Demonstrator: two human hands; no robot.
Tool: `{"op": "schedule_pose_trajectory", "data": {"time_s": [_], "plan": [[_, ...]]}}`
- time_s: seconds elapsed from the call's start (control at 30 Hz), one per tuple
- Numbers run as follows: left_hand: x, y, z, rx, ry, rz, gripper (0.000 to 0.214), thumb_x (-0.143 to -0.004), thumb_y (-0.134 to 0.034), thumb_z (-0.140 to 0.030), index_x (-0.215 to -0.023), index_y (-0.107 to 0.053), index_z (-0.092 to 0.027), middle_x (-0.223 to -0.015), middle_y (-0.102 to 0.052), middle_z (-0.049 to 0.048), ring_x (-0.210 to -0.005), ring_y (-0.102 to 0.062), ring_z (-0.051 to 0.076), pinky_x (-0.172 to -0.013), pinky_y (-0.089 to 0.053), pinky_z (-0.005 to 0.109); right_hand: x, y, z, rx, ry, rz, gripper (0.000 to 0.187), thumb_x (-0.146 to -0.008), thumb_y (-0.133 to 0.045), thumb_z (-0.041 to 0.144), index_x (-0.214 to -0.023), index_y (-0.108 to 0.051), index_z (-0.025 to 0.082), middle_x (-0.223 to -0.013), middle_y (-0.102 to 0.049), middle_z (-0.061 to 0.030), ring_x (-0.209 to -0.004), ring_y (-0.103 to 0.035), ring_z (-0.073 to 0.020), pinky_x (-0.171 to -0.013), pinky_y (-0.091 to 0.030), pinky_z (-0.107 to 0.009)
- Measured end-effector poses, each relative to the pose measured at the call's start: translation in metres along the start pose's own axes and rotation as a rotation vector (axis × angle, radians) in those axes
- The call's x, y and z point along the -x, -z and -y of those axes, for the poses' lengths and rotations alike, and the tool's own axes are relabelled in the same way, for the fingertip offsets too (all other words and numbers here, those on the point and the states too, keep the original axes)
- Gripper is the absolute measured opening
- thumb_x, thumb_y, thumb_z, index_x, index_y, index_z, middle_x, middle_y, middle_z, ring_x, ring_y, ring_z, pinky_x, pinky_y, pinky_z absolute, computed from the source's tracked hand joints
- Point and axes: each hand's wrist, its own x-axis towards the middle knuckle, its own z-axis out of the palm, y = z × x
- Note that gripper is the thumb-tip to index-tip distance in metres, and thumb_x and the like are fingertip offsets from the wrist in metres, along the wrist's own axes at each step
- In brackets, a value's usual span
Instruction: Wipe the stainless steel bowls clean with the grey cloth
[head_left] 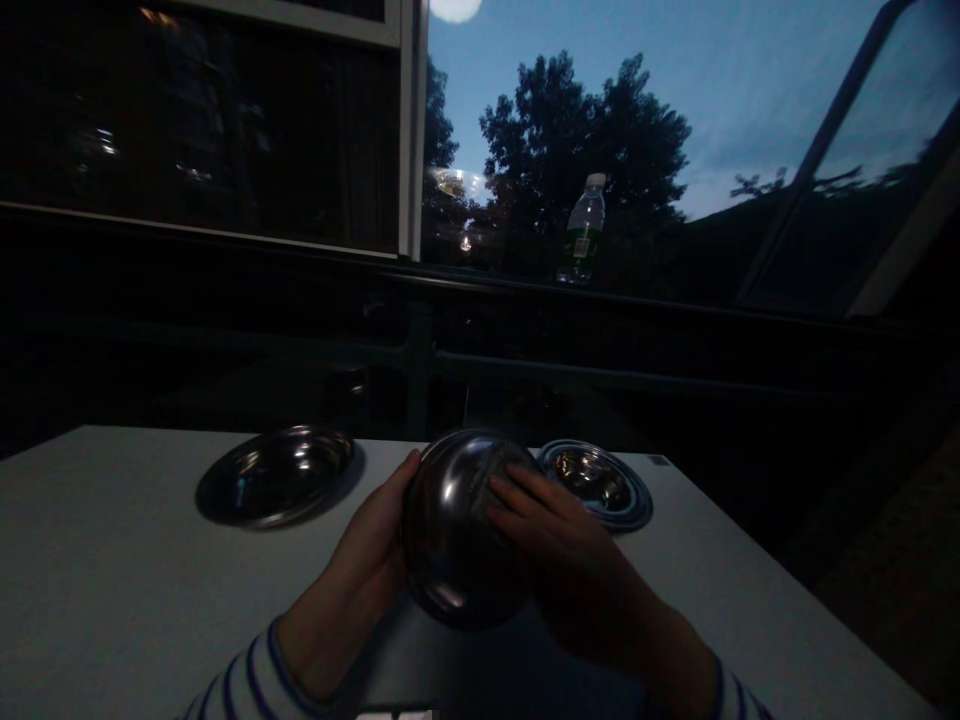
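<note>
A shiny metal bowl (457, 550) is held tilted above the white table, its rounded outside toward me. My left hand (375, 540) grips it by the left edge, thumb along the rim. Across the upper right of the bowl's outer surface lies my right hand (559, 540), fingers stretched out and touching the metal; its thumb is hidden. A dull grey patch shows beside those fingertips, too dark to make out. Left of the hands sits a wide metal basin (277, 480). Behind my right hand, a smaller metal dish (600, 485) with a broad rim rests on the table.
The white table (112, 560) ends at a far edge before a dark railing (525, 365). A clear plastic bottle (585, 230) with a green label stands on the window ledge. A small pale object (394, 714) pokes in at the bottom edge. The light is dim.
</note>
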Motion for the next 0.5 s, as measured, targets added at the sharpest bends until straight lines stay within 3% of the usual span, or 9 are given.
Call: {"op": "schedule_pose_trajectory", "data": {"time_s": [0.13,0.3,0.43,0.5], "plan": [[0.000,0.000,-0.002,-0.051,0.020,-0.052,0.027,-0.086,-0.045,-0.031,-0.083,-0.062,-0.010,-0.056,-0.067,0.0044,-0.048,-0.062,0.015,-0.051,-0.050,0.025,0.001,-0.003,-0.002,-0.007,0.065,0.009,0.043,-0.084,-0.039,0.018,-0.127,-0.040,0.010,-0.133,-0.044,-0.0128,-0.128,-0.031,-0.0225,-0.096,-0.042,-0.042],[0.002,-0.003,0.001,-0.026,-0.011,-0.028,0.029,-0.086,-0.045,-0.032,-0.087,-0.064,-0.010,-0.062,-0.069,0.0064,-0.054,-0.064,0.017,-0.055,-0.051,0.027,-0.001,-0.013,0.001,0.196,-0.080,-0.091,0.042,-0.086,-0.036,0.021,-0.126,-0.042,0.008,-0.134,-0.042,-0.0169,-0.130,-0.026,-0.0283,-0.100,-0.032,-0.055],[0.002,0.000,0.002,-0.017,-0.001,-0.053,0.027,-0.084,-0.048,-0.032,-0.079,-0.064,-0.011,-0.056,-0.066,0.0054,-0.047,-0.060,0.015,-0.047,-0.047,0.025,-0.007,-0.024,0.021,0.210,0.117,-0.087,0.042,-0.088,-0.039,0.027,-0.127,-0.042,0.013,-0.135,-0.043,-0.0078,-0.132,-0.022,-0.0236,-0.107,-0.023,-0.050],[0.002,0.000,0.002,-0.011,-0.003,-0.049,0.026,-0.084,-0.048,-0.032,-0.077,-0.064,-0.012,-0.054,-0.065,0.0044,-0.045,-0.059,0.014,-0.047,-0.047,0.025,-0.008,-0.024,0.020,0.226,0.117,-0.085,0.043,-0.088,-0.040,0.028,-0.129,-0.041,0.016,-0.136,-0.042,-0.0066,-0.132,-0.023,-0.0234,-0.106,-0.022,-0.052]]}}
